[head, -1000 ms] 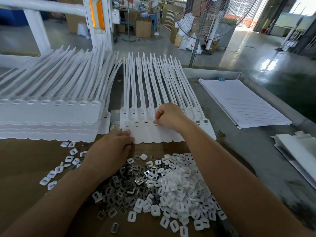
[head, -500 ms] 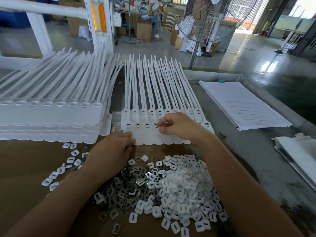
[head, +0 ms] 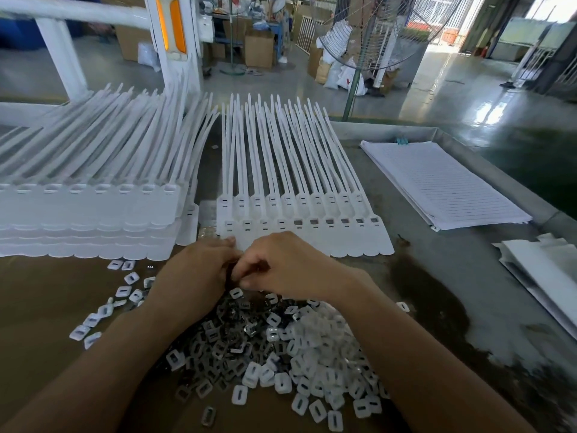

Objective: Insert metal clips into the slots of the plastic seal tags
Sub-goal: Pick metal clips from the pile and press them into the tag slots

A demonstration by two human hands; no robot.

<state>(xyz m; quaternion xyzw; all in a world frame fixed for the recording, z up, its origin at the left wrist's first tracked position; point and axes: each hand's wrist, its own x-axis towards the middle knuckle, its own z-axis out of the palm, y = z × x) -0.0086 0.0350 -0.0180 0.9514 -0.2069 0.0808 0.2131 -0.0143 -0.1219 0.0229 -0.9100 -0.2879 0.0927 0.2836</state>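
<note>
White plastic seal tags (head: 299,228) lie toward the counter's (head: 437,292) far edge, and our right hand (head: 288,265) has come back from their slots to meet our left hand (head: 195,275) over the metal clips (head: 228,342), fingers curled on something we cannot see, likely the next clip.

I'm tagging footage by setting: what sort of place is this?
Probably a factory assembly floor: stacked plastic seal tags, a heap of metal clips, cardboard boxes and a pedestal fan behind.
</note>
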